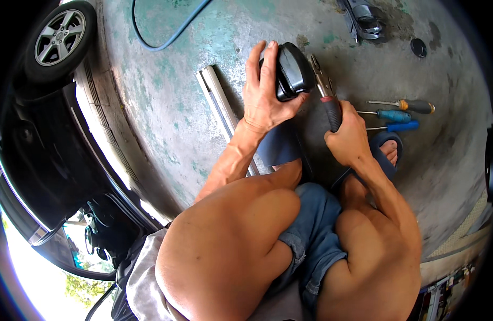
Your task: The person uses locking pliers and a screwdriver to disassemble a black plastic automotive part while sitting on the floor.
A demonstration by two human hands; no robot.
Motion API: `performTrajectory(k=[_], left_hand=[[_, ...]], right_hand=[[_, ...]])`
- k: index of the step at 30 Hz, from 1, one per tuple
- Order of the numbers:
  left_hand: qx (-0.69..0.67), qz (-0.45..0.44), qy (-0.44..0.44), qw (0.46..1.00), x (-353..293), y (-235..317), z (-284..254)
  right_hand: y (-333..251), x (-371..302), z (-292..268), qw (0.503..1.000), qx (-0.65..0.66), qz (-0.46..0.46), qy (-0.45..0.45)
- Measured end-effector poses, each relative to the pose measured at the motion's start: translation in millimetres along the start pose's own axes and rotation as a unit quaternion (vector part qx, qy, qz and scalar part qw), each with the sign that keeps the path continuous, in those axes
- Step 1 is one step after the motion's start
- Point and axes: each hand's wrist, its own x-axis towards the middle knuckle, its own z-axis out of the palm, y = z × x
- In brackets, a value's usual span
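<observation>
My left hand [269, 101] grips a glossy black rounded housing [297, 68], its fingers along the left side and its thumb beneath. Held in my right hand [349, 136] is a pair of pliers [332, 111] with dark, red-banded handles. The metal jaws point up and away, close beside the housing's right edge; whether they touch it I cannot tell. On the floor right of the pliers lie three screwdrivers: an orange-and-grey one [418, 106], a teal one [395, 115] and a blue one [403, 126].
A long pale metal rail [216, 96] lies left of my left forearm. Farther off are a blue hose [177, 36], a dark plastic part [365, 22] and a round black cap [418, 47]. A black car [48, 155] and a wheel [62, 36] stand at the left.
</observation>
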Motion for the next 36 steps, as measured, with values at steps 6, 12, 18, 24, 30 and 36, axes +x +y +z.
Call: performTrajectory(k=[6, 12, 18, 24, 30, 36], left_hand=[[-0.022, 0.004, -0.064, 0.998, 20.9, -1.9, -24.1], [-0.037, 0.002, -0.043, 0.998, 2.4, -4.4, -20.0], [-0.103, -0.030, -0.075, 0.991, 6.7, -11.7, -14.7], [-0.213, -0.118, -0.139, 0.960, 4.0, -25.5, -14.1], [-0.334, -0.232, -0.148, 0.902, 3.4, -28.6, -12.8], [-0.346, -0.192, -0.079, 0.915, 4.9, -18.5, -24.5]], right_hand=[[-37.9, -14.4, -26.3, 0.994, 0.077, 0.048, -0.067], [-20.2, -25.9, -16.5, 0.998, 0.048, 0.002, -0.027], [-13.5, -27.7, -16.9, 0.998, 0.055, 0.012, -0.039], [-9.8, -31.1, -13.1, 0.998, 0.055, -0.022, -0.026], [-10.0, -20.9, -12.9, 0.999, 0.001, -0.035, -0.025], [-24.2, -28.1, -27.4, 0.997, -0.010, -0.067, -0.021]])
